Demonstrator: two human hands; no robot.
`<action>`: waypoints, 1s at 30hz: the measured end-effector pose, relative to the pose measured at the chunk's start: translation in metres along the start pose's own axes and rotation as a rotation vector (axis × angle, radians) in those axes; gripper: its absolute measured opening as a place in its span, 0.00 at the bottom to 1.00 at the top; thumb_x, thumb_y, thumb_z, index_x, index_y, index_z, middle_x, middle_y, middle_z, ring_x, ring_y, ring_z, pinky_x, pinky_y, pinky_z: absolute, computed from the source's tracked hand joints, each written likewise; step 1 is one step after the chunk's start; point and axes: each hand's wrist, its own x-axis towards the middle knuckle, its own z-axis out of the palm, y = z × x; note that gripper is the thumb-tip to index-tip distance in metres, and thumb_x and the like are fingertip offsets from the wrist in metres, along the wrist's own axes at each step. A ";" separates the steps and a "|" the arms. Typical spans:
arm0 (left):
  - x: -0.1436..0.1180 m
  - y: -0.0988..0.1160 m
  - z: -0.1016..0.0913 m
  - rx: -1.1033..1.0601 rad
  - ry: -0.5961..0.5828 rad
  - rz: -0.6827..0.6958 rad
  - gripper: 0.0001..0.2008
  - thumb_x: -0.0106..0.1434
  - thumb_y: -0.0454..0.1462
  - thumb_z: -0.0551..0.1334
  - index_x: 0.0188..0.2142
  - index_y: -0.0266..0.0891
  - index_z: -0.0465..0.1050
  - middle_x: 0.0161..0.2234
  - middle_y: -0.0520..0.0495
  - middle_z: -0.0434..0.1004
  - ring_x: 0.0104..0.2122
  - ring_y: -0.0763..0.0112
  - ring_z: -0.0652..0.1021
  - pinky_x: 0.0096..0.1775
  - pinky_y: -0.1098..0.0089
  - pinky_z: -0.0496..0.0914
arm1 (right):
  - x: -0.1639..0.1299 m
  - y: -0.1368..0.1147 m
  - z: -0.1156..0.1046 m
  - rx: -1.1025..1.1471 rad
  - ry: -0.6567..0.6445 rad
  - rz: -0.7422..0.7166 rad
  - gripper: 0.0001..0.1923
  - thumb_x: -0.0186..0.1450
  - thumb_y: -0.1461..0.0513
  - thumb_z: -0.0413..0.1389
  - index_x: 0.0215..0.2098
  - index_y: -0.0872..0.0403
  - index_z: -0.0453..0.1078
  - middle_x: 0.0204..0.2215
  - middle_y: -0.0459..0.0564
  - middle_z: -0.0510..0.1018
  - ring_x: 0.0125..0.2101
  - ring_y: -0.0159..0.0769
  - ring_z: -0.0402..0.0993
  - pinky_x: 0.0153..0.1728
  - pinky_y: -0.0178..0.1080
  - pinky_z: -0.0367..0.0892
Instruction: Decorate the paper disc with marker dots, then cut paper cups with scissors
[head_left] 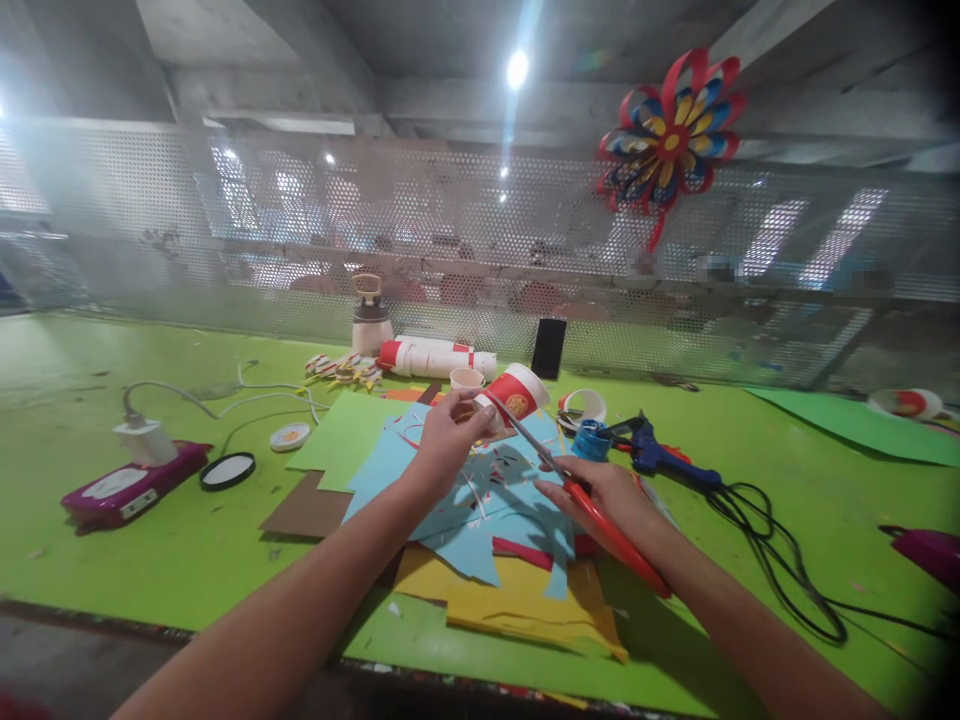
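The left hand (pixel 444 432) grips a red paper cup (pixel 516 396) while the right hand (pixel 611 497), closed on red-handled scissors (pixel 592 510), cuts its rim, which likely calls for steady turning

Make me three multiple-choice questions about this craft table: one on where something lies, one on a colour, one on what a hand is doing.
1. Where does the blue glue gun lie?
A. right of the red paper cup
B. left of the purple box
C. under the yellow paper sheets

2. What colour are the handles of the scissors?
A. green
B. red
C. black

3. What is the left hand doing?
A. resting flat
B. holding the cup
C. gripping a cable

Answers: 1 A, it lies by the black cable. 2 B, red handles show in the right hand. 3 B, fingers close on the cup's side.
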 end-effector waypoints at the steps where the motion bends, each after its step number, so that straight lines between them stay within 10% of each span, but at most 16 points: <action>1: 0.000 0.000 0.000 0.001 0.001 0.002 0.21 0.50 0.40 0.71 0.42 0.33 0.71 0.34 0.43 0.77 0.35 0.63 0.79 0.39 0.62 0.75 | 0.000 0.000 0.000 0.003 -0.002 -0.003 0.21 0.63 0.52 0.53 0.42 0.59 0.79 0.26 0.49 0.79 0.27 0.39 0.73 0.28 0.36 0.65; 30: 0.000 0.007 -0.003 -0.122 -0.067 -0.100 0.18 0.48 0.39 0.72 0.36 0.32 0.73 0.30 0.44 0.79 0.32 0.65 0.79 0.40 0.61 0.73 | -0.003 -0.006 -0.008 -0.051 -0.013 -0.005 0.21 0.64 0.51 0.53 0.41 0.59 0.78 0.22 0.47 0.75 0.25 0.37 0.71 0.26 0.35 0.63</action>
